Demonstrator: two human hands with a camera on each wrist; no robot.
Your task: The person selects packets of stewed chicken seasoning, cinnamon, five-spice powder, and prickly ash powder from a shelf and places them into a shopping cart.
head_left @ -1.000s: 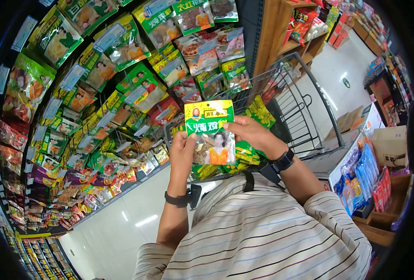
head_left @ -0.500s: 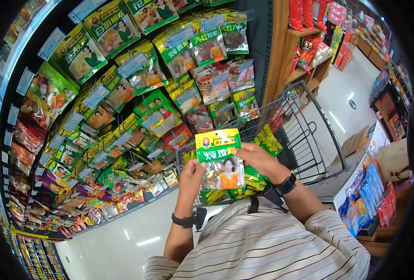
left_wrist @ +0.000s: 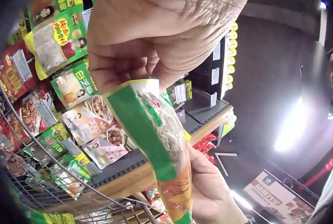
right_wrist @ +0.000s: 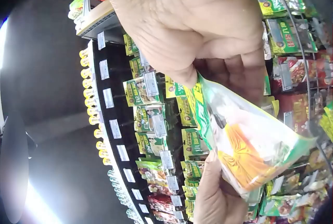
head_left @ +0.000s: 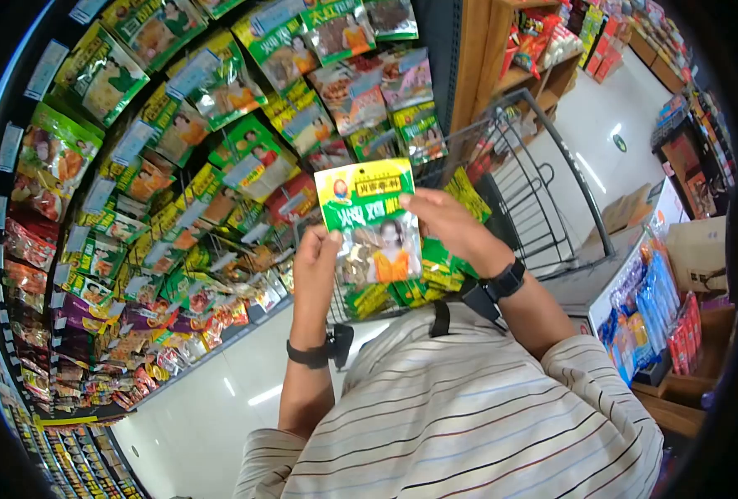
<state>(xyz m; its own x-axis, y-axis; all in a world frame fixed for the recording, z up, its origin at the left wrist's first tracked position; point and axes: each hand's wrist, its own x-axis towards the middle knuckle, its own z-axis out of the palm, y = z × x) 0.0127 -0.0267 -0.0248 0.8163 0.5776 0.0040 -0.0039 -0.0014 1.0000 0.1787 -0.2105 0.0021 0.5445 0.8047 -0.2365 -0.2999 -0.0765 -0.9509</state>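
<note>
A green and yellow spice packet [head_left: 377,241] with a clear window and a printed figure in orange is held upright in front of the striped shirt. My left hand [head_left: 312,254] pinches its left edge, thumb on the front. On the opposite edge my right hand [head_left: 452,224] grips it near the top, thumb across the green band. The left wrist view shows the packet's back [left_wrist: 161,135], with small dried pieces behind the window. In the right wrist view its front [right_wrist: 244,146] bends between the two hands.
Behind the packet stands a wire shopping cart [head_left: 543,208] with several similar green packets [head_left: 419,287] inside. Hanging packets [head_left: 252,166] fill the shelf wall on the left. At right are a wooden rack [head_left: 477,75], a cardboard box [head_left: 697,249] and blue bags [head_left: 647,291].
The head view dipped, then came back, so the scene shifted down and up again. Both hands keep hold of the packet, which now sits slightly higher and is tilted a little.
</note>
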